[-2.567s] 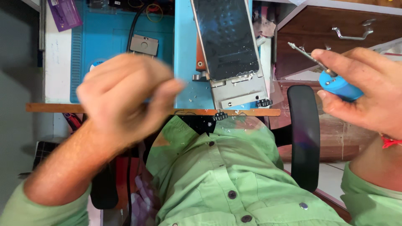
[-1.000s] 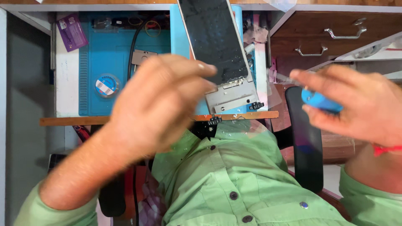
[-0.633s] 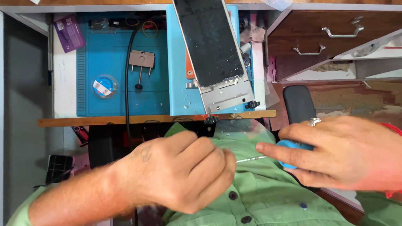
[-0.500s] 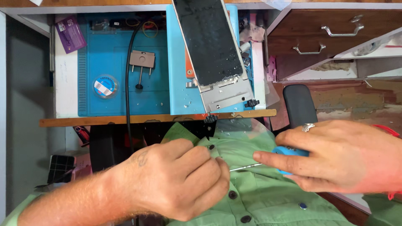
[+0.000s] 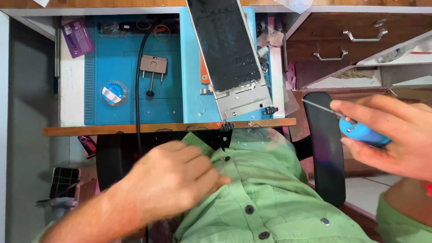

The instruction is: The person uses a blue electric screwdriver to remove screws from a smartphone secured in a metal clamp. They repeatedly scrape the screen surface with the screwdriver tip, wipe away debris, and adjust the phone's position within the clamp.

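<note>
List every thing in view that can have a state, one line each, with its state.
Left hand: closed loosely, resting against the green shirt.
Right hand: gripping a blue-handled tool, thin tip pointing left.
Phone screen panel: dark, tilted, clamped on the metal fixture, debris along its lower edge.
Drawers: shut.
Black cable: hanging over the desk edge.

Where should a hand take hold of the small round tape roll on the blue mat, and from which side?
Grip the round tape roll across its outer rim, coming straight down from above. It lies flat on the blue mat, so only the rim offers opposing faces. Probably pinch from left and right: the black cable runs close on its right but seems apart. The left hand is nearer.
</note>
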